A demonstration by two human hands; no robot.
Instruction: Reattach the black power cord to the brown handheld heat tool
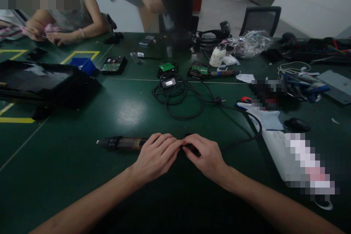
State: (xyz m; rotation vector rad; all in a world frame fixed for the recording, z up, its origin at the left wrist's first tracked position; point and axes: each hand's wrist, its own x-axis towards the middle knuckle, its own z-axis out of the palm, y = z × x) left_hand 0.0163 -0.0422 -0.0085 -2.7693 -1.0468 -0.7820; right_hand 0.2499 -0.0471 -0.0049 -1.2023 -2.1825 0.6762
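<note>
The left hand (157, 153) is curled over the rear end of the electric screwdriver (123, 142), which lies flat on the green table (82, 175) and points to 9 o'clock. Fingertips touching it, the right hand (205, 153) pinches the end of the black cable (186, 93), which leaves toward 3 o'clock. The cable's coil and a power adapter (168, 81) lie at 12 o'clock, farther off.

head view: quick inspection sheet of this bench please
surface: green table, yellow tape lines
job's things: electric screwdriver lying flat; black cable runs from its rear
clutter: bare hard drives, white bottle, blue bin, black case, mouse
grippers: left hand grips the screwdriver's rear; right hand pinches the cable there
cables: loose coil with adapter mid-table
surroundings: two other people across the table, office chair
</note>
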